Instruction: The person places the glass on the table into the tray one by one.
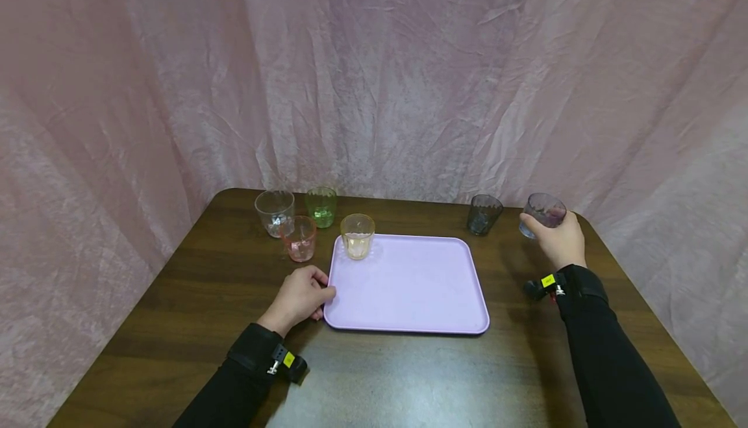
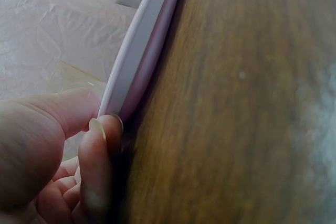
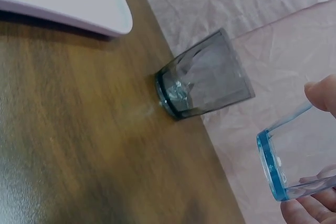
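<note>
At the tray's left edge, my left hand [image 1: 300, 293] pinches the rim of the pale purple tray [image 1: 409, 285] between thumb and fingers. One tinted yellow glass [image 1: 358, 236] stands upright on the tray's back left corner. Over on the far right, my right hand [image 1: 563, 241] grips a clear bluish glass [image 1: 530, 228] around its side. The right wrist view shows its blue base [image 3: 270, 166], which appears raised off the table. A dark grey glass [image 1: 484, 215] stands just left of that hand.
Left of the tray, near the back, stand a large clear glass [image 1: 273, 210], a green glass [image 1: 321, 207] and a pink glass [image 1: 300, 241]. The brown wooden table [image 1: 199, 298] ends at a pink curtain [image 1: 397, 90].
</note>
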`<state>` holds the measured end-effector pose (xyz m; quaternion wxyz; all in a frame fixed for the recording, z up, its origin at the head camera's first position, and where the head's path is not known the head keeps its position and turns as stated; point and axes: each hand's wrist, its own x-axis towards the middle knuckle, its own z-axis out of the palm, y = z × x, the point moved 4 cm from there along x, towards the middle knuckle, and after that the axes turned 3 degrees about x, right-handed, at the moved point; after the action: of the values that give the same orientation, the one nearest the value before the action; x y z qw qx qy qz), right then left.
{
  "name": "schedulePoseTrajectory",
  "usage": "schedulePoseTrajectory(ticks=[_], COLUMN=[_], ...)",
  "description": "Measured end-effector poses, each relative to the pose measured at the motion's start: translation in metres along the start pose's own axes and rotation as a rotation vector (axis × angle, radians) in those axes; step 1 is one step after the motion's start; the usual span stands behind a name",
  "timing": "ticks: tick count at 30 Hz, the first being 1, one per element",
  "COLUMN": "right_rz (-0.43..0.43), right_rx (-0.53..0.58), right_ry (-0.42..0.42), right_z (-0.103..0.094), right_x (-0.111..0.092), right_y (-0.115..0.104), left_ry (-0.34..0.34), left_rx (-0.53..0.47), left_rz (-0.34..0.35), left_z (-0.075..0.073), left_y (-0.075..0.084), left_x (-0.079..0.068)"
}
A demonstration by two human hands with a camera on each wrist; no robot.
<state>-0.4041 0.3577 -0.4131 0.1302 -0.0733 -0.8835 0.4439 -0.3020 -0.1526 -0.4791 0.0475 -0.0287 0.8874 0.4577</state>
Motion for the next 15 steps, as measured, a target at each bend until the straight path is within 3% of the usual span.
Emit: schedulePoseTrajectory(ticks=[15], right_rz=[-0.027], right_rx=[0.007], right_ry=[0.015], right_z=[-0.001], right_x=[-0.002], right_y=[-0.019], left_ry=[-0.007], left_rx=[0.000], left_rz=[-0.016], left_z=[0.001], left_y=[-0.001], left_x=[0.000])
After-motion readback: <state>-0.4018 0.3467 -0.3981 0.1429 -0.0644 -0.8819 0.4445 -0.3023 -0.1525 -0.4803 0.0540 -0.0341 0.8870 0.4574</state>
